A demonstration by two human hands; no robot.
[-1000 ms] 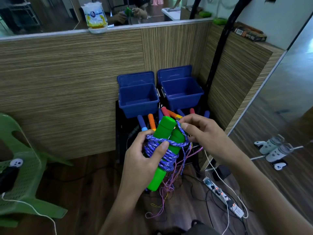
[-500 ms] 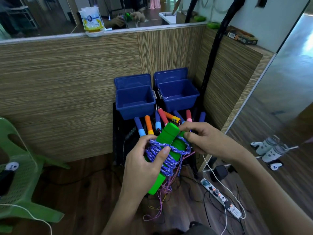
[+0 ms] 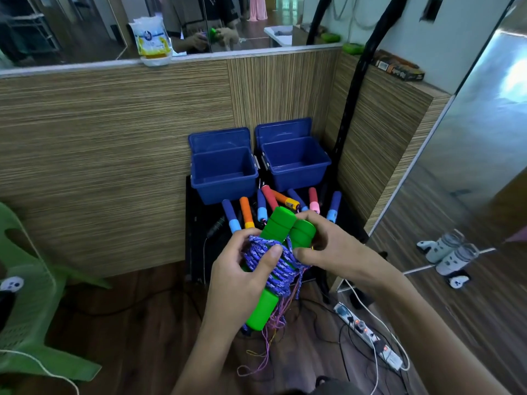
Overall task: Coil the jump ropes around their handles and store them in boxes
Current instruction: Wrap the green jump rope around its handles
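Jump rope (image 3: 273,262) wound on its green handles (image 3: 281,238), held in front of two open blue boxes (image 3: 225,173).

Left hand (image 3: 239,280) has its grip round the coils and handles; right hand (image 3: 328,246) pinches the rope's last turn beside them. Loose thin strings (image 3: 273,332) dangle below and may snag. If the end isn't tucked, I judge the coil could unwind when dropped in.

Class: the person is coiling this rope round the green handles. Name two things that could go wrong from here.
1. The purple rope is held mainly by the left hand thumb; if the right hand lets its end go, the coils may loosen.
2. Thin pink strings dangle below the green handles and could snag on the floor cables or tangle on the way to the blue boxes.
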